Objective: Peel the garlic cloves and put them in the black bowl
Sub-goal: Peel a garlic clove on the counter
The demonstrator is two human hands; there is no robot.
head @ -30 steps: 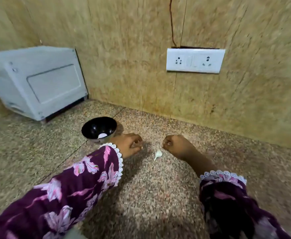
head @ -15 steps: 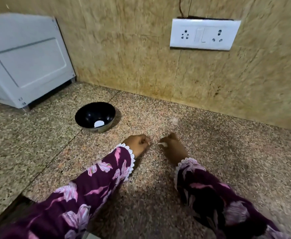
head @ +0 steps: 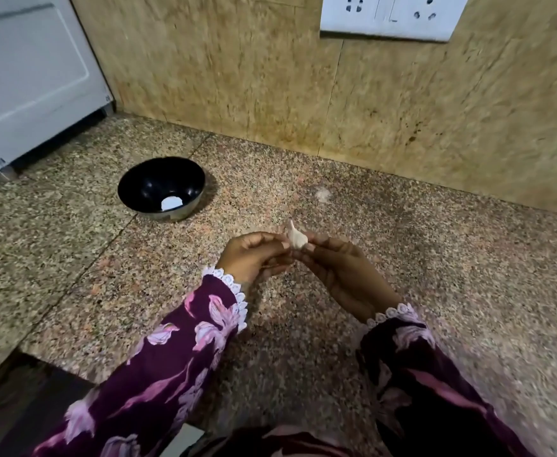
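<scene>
left hand [head: 252, 255] and right hand [head: 343, 268] meet above tabletop [head: 435, 258], both grips pinched on garlic clove [head: 296, 239]. black bowl [head: 161, 189] apart at left, one white clove [head: 171, 203] inside.

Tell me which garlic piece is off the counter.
The garlic clove pinched between both hands' fingers; the other white piece lies in the black bowl.

We hold our left hand [head: 254, 255] and right hand [head: 343, 272] raised together, fingertips meeting and pinched, both wrists in lace-cuffed floral sleeves.
</scene>
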